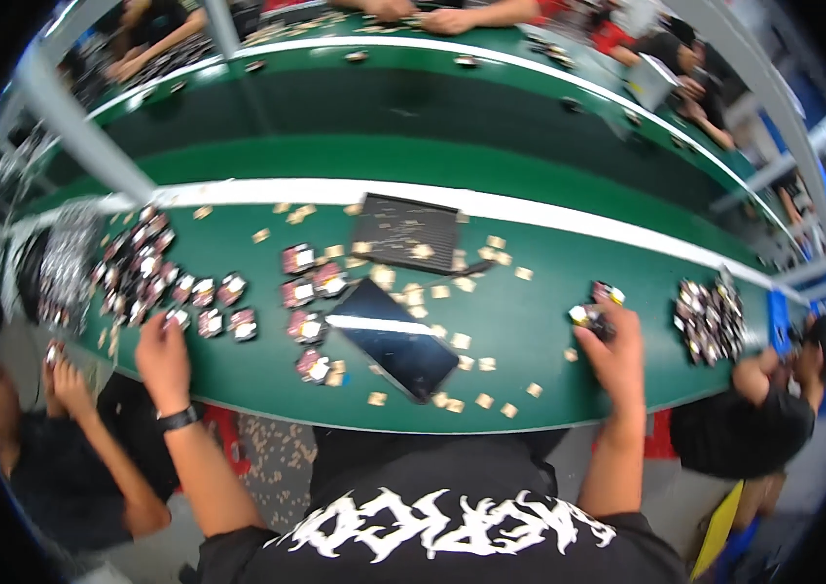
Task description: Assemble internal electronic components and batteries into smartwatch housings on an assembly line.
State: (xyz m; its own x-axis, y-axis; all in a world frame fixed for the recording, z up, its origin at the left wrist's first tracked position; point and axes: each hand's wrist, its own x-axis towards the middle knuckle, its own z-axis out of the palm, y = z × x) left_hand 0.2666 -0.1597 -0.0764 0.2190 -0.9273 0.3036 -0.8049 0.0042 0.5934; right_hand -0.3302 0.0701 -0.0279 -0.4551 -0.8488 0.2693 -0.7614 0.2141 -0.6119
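Note:
My left hand (pixel 164 355) lies at the near edge of the green table (pixel 530 331), fingers reaching a small dark-and-white part (pixel 178 316) at the rim of a large pile of such parts (pixel 141 268). A black band is on that wrist. My right hand (pixel 612 352) is raised over the table's right side, fingers closed on a few small parts (pixel 590 316). Between the hands lie a black tablet-like slab (pixel 392 338), several loose parts (pixel 308 326) and many small tan squares (pixel 452 341).
A black ridged tray (pixel 408 232) lies at the far edge beside a white stripe. Another pile of parts (pixel 712 319) sits far right. A person sits to my left, another to my right. More people work across a dark conveyor (pixel 413 117).

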